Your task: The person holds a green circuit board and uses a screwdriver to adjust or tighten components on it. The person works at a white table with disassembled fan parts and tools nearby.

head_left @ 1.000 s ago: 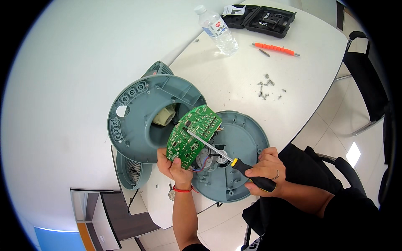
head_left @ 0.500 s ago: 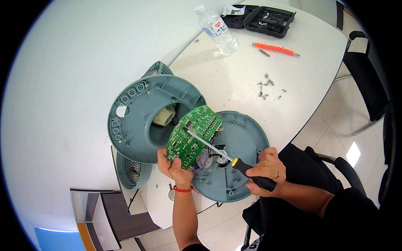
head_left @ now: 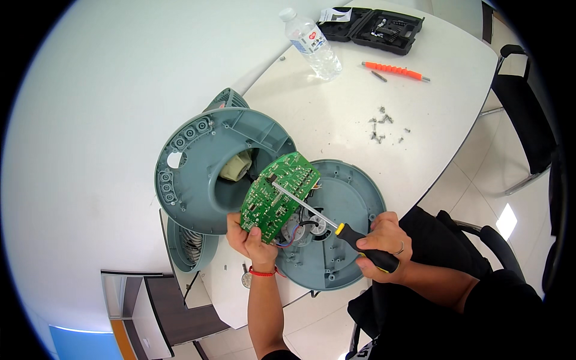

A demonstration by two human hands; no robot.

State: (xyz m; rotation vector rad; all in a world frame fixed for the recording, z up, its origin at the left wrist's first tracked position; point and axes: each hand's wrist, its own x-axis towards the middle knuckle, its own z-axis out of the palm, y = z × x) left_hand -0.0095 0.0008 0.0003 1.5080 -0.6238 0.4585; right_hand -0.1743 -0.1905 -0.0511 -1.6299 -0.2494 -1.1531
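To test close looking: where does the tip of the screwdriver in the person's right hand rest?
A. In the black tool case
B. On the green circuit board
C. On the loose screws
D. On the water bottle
B: the screwdriver held by the right hand has its tip on the green circuit board, which the left hand grips.

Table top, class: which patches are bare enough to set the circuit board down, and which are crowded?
Free: the white table between water bottle, loose screws and grey round base; also right of the screws. Crowded: the near edge, where both hands, circuit board and grey housing sit.
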